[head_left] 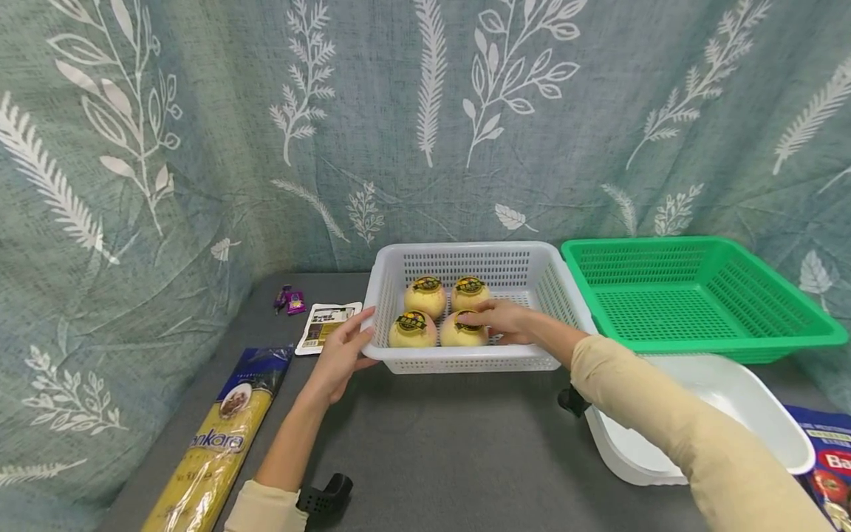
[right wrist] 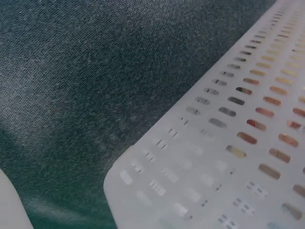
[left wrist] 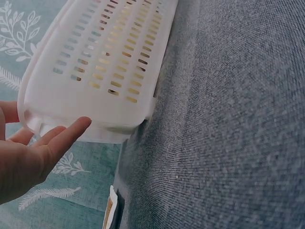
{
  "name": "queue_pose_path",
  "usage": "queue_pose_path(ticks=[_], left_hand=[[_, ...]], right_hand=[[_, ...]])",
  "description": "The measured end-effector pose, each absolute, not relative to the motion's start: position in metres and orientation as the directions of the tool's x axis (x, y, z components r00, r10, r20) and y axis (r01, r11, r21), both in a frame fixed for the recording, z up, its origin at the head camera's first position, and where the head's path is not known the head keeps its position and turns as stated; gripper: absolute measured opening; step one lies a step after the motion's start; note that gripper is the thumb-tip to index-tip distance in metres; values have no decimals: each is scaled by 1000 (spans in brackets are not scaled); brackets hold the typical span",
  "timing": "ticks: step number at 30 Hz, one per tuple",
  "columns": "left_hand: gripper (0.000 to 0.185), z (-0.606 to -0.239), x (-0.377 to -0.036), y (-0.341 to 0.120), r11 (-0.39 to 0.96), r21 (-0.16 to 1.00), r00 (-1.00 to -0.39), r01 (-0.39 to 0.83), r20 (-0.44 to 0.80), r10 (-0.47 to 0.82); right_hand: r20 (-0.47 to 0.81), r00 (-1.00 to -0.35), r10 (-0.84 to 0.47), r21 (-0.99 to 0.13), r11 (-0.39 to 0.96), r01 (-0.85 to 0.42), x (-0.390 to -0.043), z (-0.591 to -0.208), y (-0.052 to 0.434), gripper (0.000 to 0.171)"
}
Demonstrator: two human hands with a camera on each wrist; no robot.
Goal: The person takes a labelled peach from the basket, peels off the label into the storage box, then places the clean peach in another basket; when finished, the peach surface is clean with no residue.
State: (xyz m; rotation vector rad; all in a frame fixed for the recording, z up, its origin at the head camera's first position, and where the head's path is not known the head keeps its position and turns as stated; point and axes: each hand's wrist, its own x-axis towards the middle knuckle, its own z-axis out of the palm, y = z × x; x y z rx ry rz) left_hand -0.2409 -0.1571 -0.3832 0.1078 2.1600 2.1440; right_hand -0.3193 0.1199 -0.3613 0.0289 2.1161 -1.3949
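Four-sided and slotted, a white plastic basket [head_left: 525,353] stands near the back of the table with several pale yellow peaches inside, each bearing a black-and-gold label. My left hand [head_left: 340,356] holds the basket's left rim near its front corner; the left wrist view shows the fingers [left wrist: 66,136] spread around that corner. Inside the basket, my right hand [head_left: 508,321] grips the front right peach [head_left: 459,334], thumb and fingers at its top and right side. Behind and beside it sit a back right peach [head_left: 465,297], a back left peach [head_left: 425,299] and a front left peach [head_left: 408,340].
A green basket [head_left: 718,344] adjoins on the right, with a white tub [head_left: 725,391] before it, under my right forearm. A blue packet [head_left: 827,443] lies far right. Leftward are a spaghetti pack [head_left: 219,436], a flat white-edged pouch [head_left: 326,325] and small purple sweets [head_left: 295,302].
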Motion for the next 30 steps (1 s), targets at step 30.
queue_pose_path(ticks=[30], left_hand=[[46, -383, -242, -156, -2, 999, -992, -37, -36, 118]], right_hand=[[-392, -827, -403, -919, 202, 337, -311, -293, 154, 67]])
